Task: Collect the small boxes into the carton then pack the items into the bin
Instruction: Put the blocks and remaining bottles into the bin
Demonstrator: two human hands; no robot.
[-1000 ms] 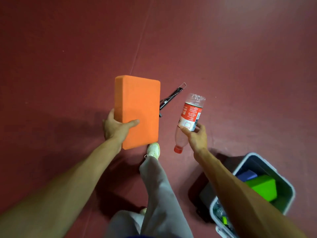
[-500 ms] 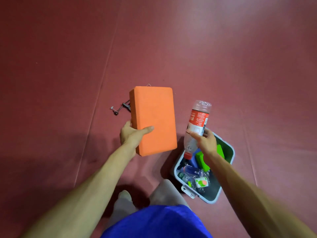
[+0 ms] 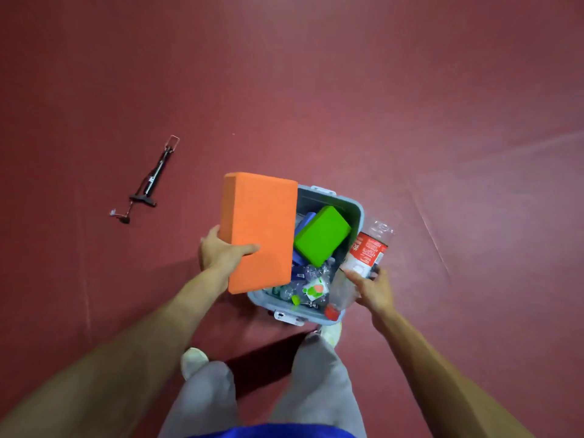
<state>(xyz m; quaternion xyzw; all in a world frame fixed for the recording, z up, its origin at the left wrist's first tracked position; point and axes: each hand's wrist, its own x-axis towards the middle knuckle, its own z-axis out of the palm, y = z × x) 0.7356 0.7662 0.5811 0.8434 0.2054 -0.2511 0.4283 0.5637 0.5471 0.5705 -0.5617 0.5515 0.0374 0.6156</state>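
My left hand (image 3: 221, 252) grips one orange foam block (image 3: 259, 230); my right hand (image 3: 374, 290) grips one clear red-labelled plastic bottle (image 3: 363, 257) over one grey plastic bin (image 3: 358, 205).

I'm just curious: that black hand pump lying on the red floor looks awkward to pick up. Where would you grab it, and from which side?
Probably by the slim black barrel of the black hand pump, coming straight down from above with fingers either side. It lies flat on the red floor with open space around it; the T-handle end and the thin hose look less steady to hold.
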